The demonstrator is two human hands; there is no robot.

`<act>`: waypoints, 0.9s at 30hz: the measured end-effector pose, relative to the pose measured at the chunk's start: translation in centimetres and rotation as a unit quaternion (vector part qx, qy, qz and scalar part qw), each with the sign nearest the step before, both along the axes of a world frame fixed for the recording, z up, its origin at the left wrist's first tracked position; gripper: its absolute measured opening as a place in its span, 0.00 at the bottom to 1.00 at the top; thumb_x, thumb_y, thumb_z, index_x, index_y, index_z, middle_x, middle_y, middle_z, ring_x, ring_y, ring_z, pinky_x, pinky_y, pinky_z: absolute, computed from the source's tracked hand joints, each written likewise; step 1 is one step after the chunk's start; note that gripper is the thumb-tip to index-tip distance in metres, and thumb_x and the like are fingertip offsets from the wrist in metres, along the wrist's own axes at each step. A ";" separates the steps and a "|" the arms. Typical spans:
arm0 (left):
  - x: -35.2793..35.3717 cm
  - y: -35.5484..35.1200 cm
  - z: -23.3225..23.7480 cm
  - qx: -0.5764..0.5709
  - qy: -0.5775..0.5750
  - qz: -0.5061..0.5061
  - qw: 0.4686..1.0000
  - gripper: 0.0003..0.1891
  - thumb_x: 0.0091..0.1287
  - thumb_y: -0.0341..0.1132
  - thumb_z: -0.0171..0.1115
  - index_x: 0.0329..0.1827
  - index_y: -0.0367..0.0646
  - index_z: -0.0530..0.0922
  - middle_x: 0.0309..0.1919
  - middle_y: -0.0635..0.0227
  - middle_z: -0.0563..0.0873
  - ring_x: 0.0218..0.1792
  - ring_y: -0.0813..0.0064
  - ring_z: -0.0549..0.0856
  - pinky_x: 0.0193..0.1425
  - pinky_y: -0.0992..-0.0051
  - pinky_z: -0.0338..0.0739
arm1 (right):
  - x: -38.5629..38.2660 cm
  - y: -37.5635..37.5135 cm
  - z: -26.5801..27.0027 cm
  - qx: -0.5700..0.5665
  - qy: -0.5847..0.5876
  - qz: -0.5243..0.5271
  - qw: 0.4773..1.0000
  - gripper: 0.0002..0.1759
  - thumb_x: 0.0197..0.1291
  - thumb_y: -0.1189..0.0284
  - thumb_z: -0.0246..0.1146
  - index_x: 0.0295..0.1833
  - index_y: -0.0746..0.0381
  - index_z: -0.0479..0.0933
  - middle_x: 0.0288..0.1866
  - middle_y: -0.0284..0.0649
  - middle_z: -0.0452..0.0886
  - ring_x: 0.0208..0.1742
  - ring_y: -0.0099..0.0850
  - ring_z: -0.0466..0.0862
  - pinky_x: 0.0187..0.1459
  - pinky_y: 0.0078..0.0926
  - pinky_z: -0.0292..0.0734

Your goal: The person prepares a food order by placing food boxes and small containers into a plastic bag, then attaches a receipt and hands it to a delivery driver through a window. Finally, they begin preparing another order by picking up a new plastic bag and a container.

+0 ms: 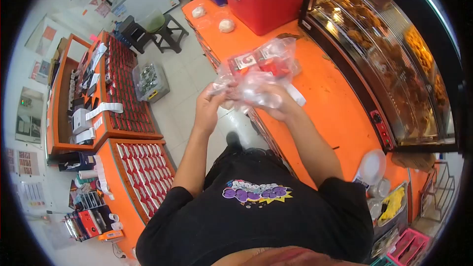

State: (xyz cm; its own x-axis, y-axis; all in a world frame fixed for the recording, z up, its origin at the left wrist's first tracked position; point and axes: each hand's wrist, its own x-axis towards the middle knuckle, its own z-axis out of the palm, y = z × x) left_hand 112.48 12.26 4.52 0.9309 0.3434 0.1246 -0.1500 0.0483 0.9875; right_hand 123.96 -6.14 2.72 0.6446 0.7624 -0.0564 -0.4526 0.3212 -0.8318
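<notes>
Both hands are raised in front of my chest, at the edge of the orange counter (320, 103). My left hand (211, 103) is closed, its fingertips pinching crumpled clear plastic. Opposite it, my right hand (277, 102) is closed on the same clear plastic bag (256, 86), whose shiny film covers part of the fingers. Just beyond the hands lies another clear bag (278, 49) with red and white printed packets (244, 61) in or under it; the film hides which. A white paper piece (296, 94) sticks out beside my right hand.
A red cooler box (263, 0) and white knotted bags (226, 25) stand farther along the counter. On the right is a glass display case (379, 54) of fried food. Left, across the tiled floor (185, 76), are racks of red packets (125, 88) and a grey bin (150, 83).
</notes>
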 end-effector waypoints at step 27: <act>17.9 20.4 2.5 0.014 -0.099 -0.594 0.798 0.52 0.72 0.40 0.63 0.84 0.34 0.33 0.65 0.37 0.75 0.64 0.54 0.79 0.70 0.65 0.71 | 14.0 26.3 -10.5 -0.357 -0.325 0.415 0.771 0.23 0.64 0.68 0.63 0.65 0.57 0.79 0.55 0.48 0.87 0.50 0.36 0.87 0.53 0.37 0.82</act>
